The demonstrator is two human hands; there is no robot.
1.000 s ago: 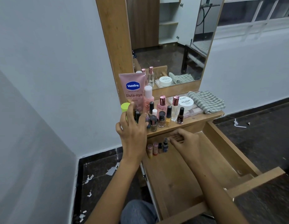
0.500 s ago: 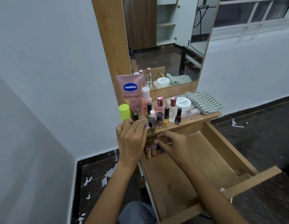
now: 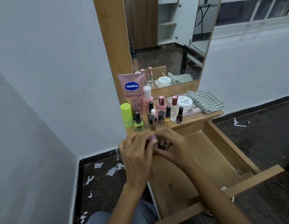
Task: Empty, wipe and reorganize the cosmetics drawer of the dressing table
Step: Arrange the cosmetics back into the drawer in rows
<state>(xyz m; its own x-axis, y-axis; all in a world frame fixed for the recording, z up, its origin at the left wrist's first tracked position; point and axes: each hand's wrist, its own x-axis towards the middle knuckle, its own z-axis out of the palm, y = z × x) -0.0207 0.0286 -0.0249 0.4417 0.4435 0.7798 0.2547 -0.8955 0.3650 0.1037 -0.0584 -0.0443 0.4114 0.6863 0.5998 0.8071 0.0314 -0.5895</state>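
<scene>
The wooden drawer (image 3: 198, 165) is pulled out under the dressing table's shelf (image 3: 194, 121). At its back-left corner my left hand (image 3: 137, 156) pinches a small pink bottle (image 3: 152, 137) in its fingertips. My right hand (image 3: 172, 147) meets it there, fingers curled over small dark-capped bottles (image 3: 163, 145) standing in that corner; whether it grips one is hidden. On the shelf stand a Vaseline tube (image 3: 132, 92), a lime stick (image 3: 126, 114), a green nail polish (image 3: 138, 124), several other polish bottles (image 3: 161, 119), two perfumes (image 3: 174, 108) and a white jar (image 3: 185, 102).
A striped cloth (image 3: 205, 101) lies folded at the shelf's right end. A mirror (image 3: 169, 39) in a wooden frame rises behind the shelf. The white wall (image 3: 51, 78) is close on the left. Paper scraps (image 3: 108, 170) litter the dark floor. My knee (image 3: 140, 214) is under the drawer's front.
My left hand came down from the shelf to the drawer's back-left corner with the small bottle. My right hand shifted left to meet it. The green polish now shows on the shelf.
</scene>
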